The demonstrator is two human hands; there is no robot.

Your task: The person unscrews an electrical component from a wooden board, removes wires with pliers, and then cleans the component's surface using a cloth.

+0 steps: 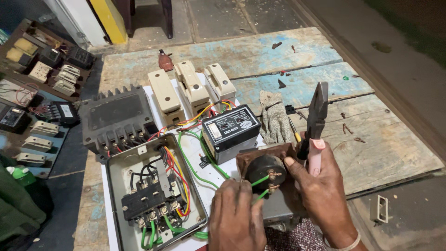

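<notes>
My left hand [236,216] pinches green wires [260,182] that run to the terminals of a round black component [265,169] set in a brown block [246,155]. My right hand [325,190] steadies that block with the thumb and grips pliers [317,122] with pink handles, jaws pointing up. To the left lies an open grey metal box [153,195] with a black contactor and red, yellow and green wiring. A black control unit [230,130] stands just behind the block.
Three cream fuse holders [190,88] and a dark finned module [116,118] sit on a white board on the worn wooden table [395,153]. A grey glove [275,118] and screwdriver lie beside the pliers. More electrical parts fill boards at left [42,93].
</notes>
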